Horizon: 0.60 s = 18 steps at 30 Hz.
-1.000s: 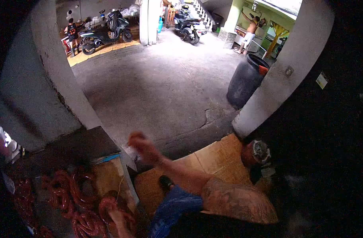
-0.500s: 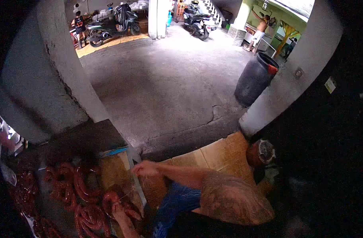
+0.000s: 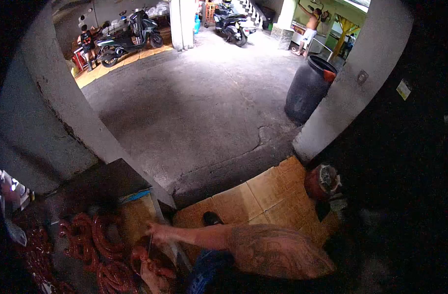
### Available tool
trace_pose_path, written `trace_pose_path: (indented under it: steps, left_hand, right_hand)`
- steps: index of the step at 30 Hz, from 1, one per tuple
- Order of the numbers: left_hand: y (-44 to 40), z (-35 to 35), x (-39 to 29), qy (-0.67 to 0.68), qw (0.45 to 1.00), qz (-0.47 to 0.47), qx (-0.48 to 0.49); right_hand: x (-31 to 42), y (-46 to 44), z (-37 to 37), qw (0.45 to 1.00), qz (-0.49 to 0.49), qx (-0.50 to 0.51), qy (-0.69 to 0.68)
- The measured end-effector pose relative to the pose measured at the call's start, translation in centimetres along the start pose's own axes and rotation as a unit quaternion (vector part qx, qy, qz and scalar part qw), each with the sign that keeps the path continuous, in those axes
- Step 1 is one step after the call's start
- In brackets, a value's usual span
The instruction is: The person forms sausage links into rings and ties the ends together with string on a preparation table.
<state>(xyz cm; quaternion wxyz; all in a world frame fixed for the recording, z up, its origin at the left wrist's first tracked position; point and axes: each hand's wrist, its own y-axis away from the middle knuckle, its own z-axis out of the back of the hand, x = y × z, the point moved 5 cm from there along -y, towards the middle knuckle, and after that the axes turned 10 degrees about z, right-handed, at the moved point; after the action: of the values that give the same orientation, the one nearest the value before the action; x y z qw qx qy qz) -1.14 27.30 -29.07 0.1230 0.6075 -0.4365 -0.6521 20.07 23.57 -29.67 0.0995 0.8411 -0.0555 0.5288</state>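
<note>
Coils of red sausage (image 3: 109, 237) lie on the table at the lower left, with more strands (image 3: 40, 259) at its far left. My left hand (image 3: 153, 277) is closed on a sausage (image 3: 139, 255) near the table's right edge. Just above it is my right hand (image 3: 158, 232), its fingers pinched on a thin string (image 3: 150, 247) that runs down to the sausage. My tattooed right arm reaches in from the right.
A grey ledge (image 3: 106, 179) borders the table. Orange tiles (image 3: 248, 198) and a bucket (image 3: 322, 181) are to the right. Beyond stand a black barrel (image 3: 310, 90), pillars, two motorbikes (image 3: 131, 41) and two people in the background.
My right hand has come down and left from above the tiles to beside my left hand. My left hand stays at the sausage. The view has shifted slightly.
</note>
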Motion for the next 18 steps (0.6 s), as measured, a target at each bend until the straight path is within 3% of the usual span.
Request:
trace_pose_path:
  steps: [1,3,4,5,7,8,9,10,11,13,14,16,17,18]
  left_hand:
    - [-0.3,0.2,0.5,-0.009,1.000,-0.011,-0.004]
    - [-0.9,0.4,1.3,-0.037,0.999,-0.033,-0.008]
    - [-1.4,0.5,1.7,-0.054,0.997,-0.049,-0.008]
    - [-1.8,0.4,2.0,-0.071,0.995,-0.065,-0.009]
    - [-2.5,-0.7,2.3,-0.063,0.995,-0.071,-0.018]
    - [-2.0,-2.1,2.1,-0.034,0.997,-0.058,-0.026]
    - [-3.0,-2.2,2.6,-0.044,0.996,-0.074,-0.029]
    - [-4.8,-1.8,3.0,-0.090,0.985,-0.138,-0.041]
    - [-6.6,-1.0,3.4,-0.155,0.958,-0.232,-0.062]
    - [-8.9,0.6,3.8,-0.309,0.823,-0.445,-0.169]
    - [-9.1,0.8,4.1,-0.348,0.755,-0.512,-0.216]
    - [-7.4,0.6,3.2,-0.237,0.875,-0.371,-0.200]
    - [-4.8,-0.5,2.0,-0.123,0.954,-0.218,-0.167]
    - [-2.8,-2.0,1.5,0.002,0.989,-0.062,-0.131]
  right_hand:
    - [2.4,0.0,3.0,0.961,0.028,-0.140,-0.238]
    - [4.9,-1.0,10.5,0.838,0.134,-0.409,-0.335]
    - [10.1,0.5,11.3,0.852,0.132,-0.455,-0.222]
    - [12.4,0.7,9.3,0.851,0.134,-0.456,-0.222]
    - [19.0,-0.5,3.7,0.886,0.398,-0.207,-0.118]
    - [19.1,-1.0,-0.5,0.869,0.457,-0.155,0.112]
    - [17.3,-0.9,-4.8,0.799,0.489,-0.094,0.336]
    - [13.7,-1.5,-7.0,0.848,0.298,0.087,0.431]
    - [9.8,-1.0,-8.1,0.827,0.084,0.261,0.491]
    - [8.4,2.7,-6.3,0.858,-0.052,0.225,0.458]
    - [6.0,2.8,-5.3,0.885,-0.042,0.174,0.429]
    - [0.7,2.8,-3.2,0.907,-0.038,0.132,0.398]
    - [-1.5,3.0,-3.3,0.939,-0.083,0.158,0.293]
    - [-3.4,2.8,-3.6,0.956,-0.126,0.185,0.188]
